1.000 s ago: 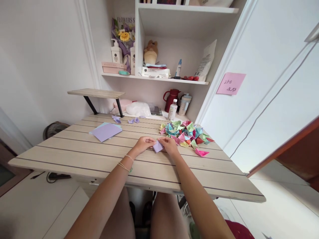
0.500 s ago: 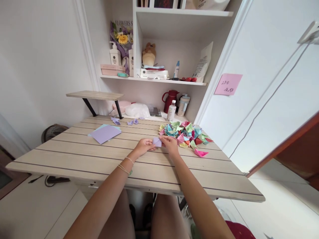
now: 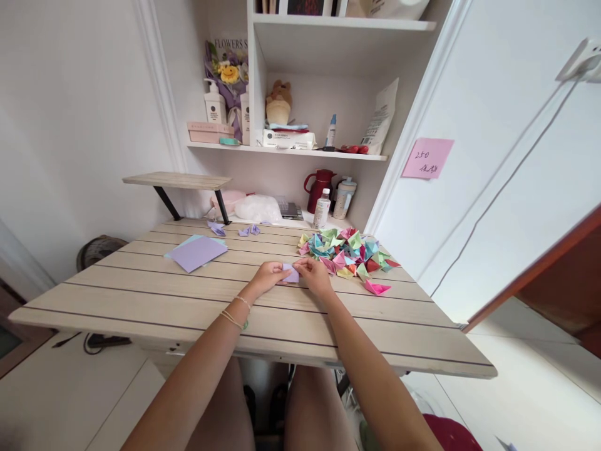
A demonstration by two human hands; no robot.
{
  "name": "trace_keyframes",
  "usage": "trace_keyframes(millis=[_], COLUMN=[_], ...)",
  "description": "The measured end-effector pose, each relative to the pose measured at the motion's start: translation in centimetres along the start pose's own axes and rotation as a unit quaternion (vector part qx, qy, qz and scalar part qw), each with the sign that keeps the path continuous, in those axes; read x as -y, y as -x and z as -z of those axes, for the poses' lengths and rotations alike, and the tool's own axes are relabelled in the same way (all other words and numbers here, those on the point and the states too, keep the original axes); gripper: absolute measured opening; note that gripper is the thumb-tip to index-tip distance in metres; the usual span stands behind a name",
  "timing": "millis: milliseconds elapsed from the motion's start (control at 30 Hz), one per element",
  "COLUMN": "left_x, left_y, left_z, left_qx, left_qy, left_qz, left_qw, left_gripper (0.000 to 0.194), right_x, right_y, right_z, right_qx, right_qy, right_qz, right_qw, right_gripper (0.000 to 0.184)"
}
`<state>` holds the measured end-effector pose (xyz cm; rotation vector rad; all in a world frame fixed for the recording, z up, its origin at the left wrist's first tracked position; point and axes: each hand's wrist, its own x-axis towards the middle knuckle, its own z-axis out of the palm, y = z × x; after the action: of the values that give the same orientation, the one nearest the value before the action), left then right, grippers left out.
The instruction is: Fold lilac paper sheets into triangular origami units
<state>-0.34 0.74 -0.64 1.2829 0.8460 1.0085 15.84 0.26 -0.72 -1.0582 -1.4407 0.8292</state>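
Between my two hands, just over the middle of the table (image 3: 188, 300), is a small folded piece of purple paper (image 3: 290, 274). My left hand (image 3: 268, 277) pinches its left side with the thumb on top. At its upper right, the fingers of my right hand (image 3: 313, 274) are closed on the edge. To the right of my hands lies a heap of folded paper boats (image 3: 345, 250) in many colours, and one bright pink paper boat (image 3: 377, 287) sits apart in front of it. Over on the left, purple paper sheets (image 3: 200, 253) lie on light blue ones.
Small purple folded pieces (image 3: 248, 230) lie near the table's back. A raised wooden stand (image 3: 176, 180) on black legs occupies the back left. Behind the heap stand a clear bottle (image 3: 322, 210), a dark red jug (image 3: 320, 191) and a patterned cup (image 3: 345, 199).
The purple paper has been turned between my hands, and my left thumb now lies across it. My right fingers have shifted slightly left along its upper edge. The view has moved a little.
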Motion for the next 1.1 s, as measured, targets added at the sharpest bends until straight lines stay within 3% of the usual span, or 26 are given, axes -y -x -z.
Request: trace_keyframes(millis=[200,500,933,1100], left_x=[0.2,-0.4,0.0,-0.4], left_y=[-0.1,0.2,-0.2,-0.2], left_z=[0.1,-0.5,0.2,0.6], left_qx=[-0.012,0.037,-0.013,-0.023], left_qy=[0.016,0.065,0.084,0.101], left_qz=[-0.006,-0.005,-0.028,-0.050], left_qw=[1.000,0.997,0.996,0.993], left_gripper=[0.030,0.034,0.034,0.034], right_x=[0.1,0.0,1.5,1.5], right_y=[0.2,0.4,0.9,0.8], right_z=[-0.3,0.0,-0.4,-0.2], right_qx=[-0.003,-0.079,0.054,0.049], right_qy=[0.015,0.052,0.001,-0.082], right_qz=[0.010,0.006,-0.010,0.010], right_qw=[1.000,0.996,0.998,0.995], right_gripper=[0.029,0.030,0.040,0.045])
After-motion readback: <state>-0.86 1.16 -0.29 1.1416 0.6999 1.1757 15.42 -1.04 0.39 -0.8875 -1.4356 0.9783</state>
